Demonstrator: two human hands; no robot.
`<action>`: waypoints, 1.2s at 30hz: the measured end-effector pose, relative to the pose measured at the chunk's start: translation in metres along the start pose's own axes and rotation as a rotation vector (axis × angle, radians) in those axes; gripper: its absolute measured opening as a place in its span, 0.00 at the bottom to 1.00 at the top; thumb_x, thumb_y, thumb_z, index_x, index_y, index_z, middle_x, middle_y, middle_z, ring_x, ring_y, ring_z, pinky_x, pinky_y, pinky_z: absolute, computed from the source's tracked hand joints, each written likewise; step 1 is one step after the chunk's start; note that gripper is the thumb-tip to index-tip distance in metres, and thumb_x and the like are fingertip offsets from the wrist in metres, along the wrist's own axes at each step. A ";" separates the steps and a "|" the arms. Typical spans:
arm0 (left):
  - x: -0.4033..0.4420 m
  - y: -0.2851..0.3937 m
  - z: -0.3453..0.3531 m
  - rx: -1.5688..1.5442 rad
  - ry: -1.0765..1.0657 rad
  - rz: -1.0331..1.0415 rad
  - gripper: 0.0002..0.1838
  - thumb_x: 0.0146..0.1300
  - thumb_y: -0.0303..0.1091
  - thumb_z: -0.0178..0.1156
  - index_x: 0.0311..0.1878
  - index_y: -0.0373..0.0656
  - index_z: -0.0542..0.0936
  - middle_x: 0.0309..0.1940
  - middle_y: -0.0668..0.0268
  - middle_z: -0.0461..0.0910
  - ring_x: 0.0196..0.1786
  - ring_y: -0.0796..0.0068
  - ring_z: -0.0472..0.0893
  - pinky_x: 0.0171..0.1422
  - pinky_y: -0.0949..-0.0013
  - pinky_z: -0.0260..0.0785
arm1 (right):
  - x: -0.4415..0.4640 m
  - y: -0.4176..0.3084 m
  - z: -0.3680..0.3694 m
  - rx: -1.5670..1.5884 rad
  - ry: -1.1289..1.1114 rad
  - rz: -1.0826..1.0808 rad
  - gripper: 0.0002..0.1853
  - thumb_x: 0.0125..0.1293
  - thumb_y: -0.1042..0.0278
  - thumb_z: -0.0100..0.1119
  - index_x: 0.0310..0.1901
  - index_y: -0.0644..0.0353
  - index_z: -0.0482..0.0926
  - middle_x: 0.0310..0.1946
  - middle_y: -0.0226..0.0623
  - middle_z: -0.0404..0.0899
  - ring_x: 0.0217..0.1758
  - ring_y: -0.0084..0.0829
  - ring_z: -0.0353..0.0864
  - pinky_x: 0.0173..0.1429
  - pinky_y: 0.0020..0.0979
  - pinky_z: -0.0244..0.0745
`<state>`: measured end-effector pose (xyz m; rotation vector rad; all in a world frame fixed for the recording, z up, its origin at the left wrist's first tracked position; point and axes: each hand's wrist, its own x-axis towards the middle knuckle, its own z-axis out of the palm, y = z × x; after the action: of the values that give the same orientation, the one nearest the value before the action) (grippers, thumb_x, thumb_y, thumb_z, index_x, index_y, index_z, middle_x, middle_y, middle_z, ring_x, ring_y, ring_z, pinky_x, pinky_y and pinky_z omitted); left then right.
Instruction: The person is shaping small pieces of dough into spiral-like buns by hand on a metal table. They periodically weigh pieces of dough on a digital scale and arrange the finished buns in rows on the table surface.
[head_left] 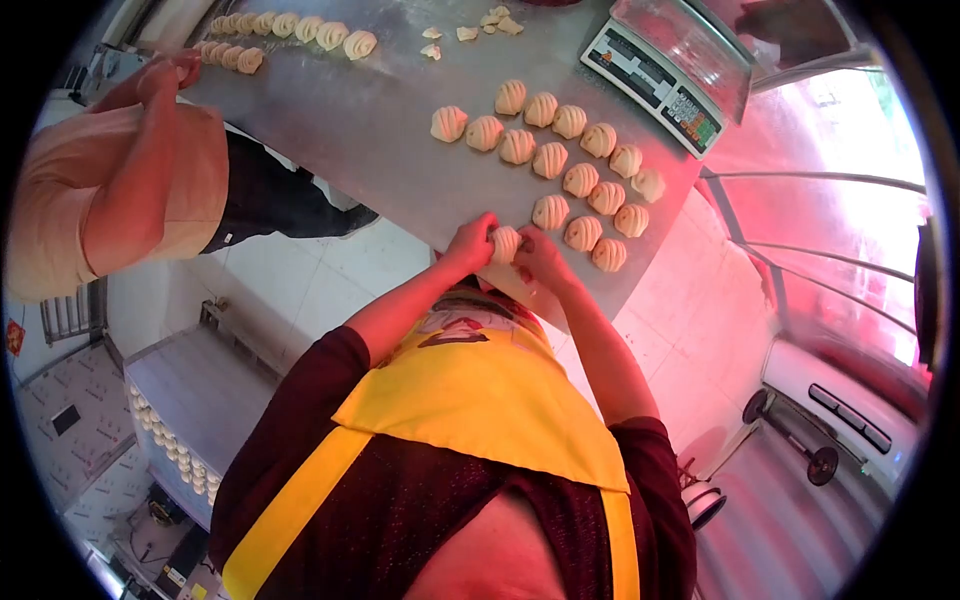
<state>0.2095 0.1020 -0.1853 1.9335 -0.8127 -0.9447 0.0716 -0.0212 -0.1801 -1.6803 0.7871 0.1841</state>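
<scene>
Near the front edge of the metal table (400, 170), a striped dough bun (505, 243) sits between my two hands. My left hand (471, 245) has its fingers closed around the bun's left side. From the other side, my right hand (544, 259) pinches at the same bun, its fingertips partly hidden. Several similar shaped buns with ridged tops lie in rows just beyond and to the right, the closest being one bun (550, 212) above my right hand.
A digital scale (655, 85) stands at the table's far right. Loose dough scraps (467, 33) lie at the back. Another person (120, 190) works at the left beside rows of twisted dough pieces (331, 36). A lower metal surface (200, 380) with more dough pieces is behind me on the left.
</scene>
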 end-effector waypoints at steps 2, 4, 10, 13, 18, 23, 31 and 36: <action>-0.003 -0.002 -0.002 -0.067 -0.043 -0.086 0.08 0.57 0.24 0.54 0.41 0.41 0.71 0.22 0.61 0.76 0.21 0.69 0.77 0.22 0.66 0.67 | 0.003 -0.011 -0.003 0.215 -0.068 0.091 0.13 0.59 0.72 0.57 0.45 0.60 0.71 0.23 0.35 0.75 0.19 0.25 0.75 0.25 0.28 0.70; -0.005 0.016 -0.018 -0.296 -0.201 -0.318 0.09 0.54 0.25 0.56 0.40 0.41 0.72 0.24 0.55 0.78 0.28 0.61 0.82 0.28 0.60 0.72 | 0.004 -0.002 0.010 -0.070 0.112 -0.024 0.12 0.58 0.72 0.56 0.45 0.59 0.71 0.23 0.36 0.76 0.19 0.27 0.76 0.25 0.30 0.71; -0.005 0.000 0.004 0.039 0.129 -0.007 0.08 0.57 0.23 0.55 0.41 0.39 0.73 0.23 0.58 0.78 0.22 0.67 0.82 0.21 0.65 0.72 | 0.000 -0.020 0.003 -0.314 0.109 0.025 0.13 0.56 0.72 0.55 0.45 0.56 0.72 0.27 0.39 0.80 0.24 0.31 0.82 0.30 0.35 0.73; -0.002 -0.003 -0.004 -0.202 -0.025 -0.201 0.09 0.56 0.25 0.56 0.42 0.39 0.73 0.25 0.54 0.79 0.25 0.58 0.82 0.26 0.59 0.73 | 0.000 -0.021 0.007 -0.472 0.180 -0.043 0.14 0.56 0.70 0.56 0.46 0.54 0.73 0.30 0.40 0.81 0.31 0.36 0.83 0.35 0.38 0.74; -0.007 0.009 -0.005 0.053 0.076 -0.065 0.10 0.55 0.30 0.59 0.40 0.40 0.73 0.29 0.47 0.79 0.33 0.43 0.79 0.36 0.49 0.70 | -0.004 -0.020 0.011 -0.452 0.232 -0.010 0.15 0.55 0.67 0.57 0.46 0.51 0.73 0.35 0.42 0.81 0.41 0.45 0.81 0.41 0.43 0.73; -0.012 0.009 0.001 0.206 0.170 0.030 0.10 0.54 0.31 0.59 0.39 0.41 0.72 0.29 0.48 0.78 0.34 0.43 0.78 0.36 0.48 0.69 | -0.001 -0.022 0.010 -0.482 0.193 0.051 0.16 0.54 0.65 0.57 0.46 0.51 0.71 0.36 0.45 0.81 0.42 0.47 0.81 0.42 0.45 0.73; -0.009 0.019 -0.018 -0.020 -0.116 -0.224 0.10 0.57 0.31 0.56 0.42 0.42 0.72 0.28 0.51 0.78 0.33 0.47 0.79 0.36 0.55 0.70 | -0.003 -0.041 0.006 -0.611 0.154 0.050 0.12 0.58 0.67 0.52 0.45 0.53 0.70 0.37 0.48 0.81 0.43 0.51 0.81 0.43 0.49 0.73; 0.001 0.010 -0.016 0.340 -0.051 -0.012 0.11 0.53 0.32 0.59 0.40 0.45 0.73 0.31 0.53 0.80 0.38 0.46 0.78 0.40 0.49 0.69 | 0.000 -0.029 0.010 -0.651 0.204 0.035 0.12 0.55 0.67 0.56 0.42 0.51 0.70 0.32 0.46 0.80 0.38 0.48 0.81 0.38 0.46 0.73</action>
<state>0.2217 0.1027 -0.1702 2.2119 -1.0468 -0.9105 0.0916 -0.0101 -0.1589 -2.3260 0.9745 0.3216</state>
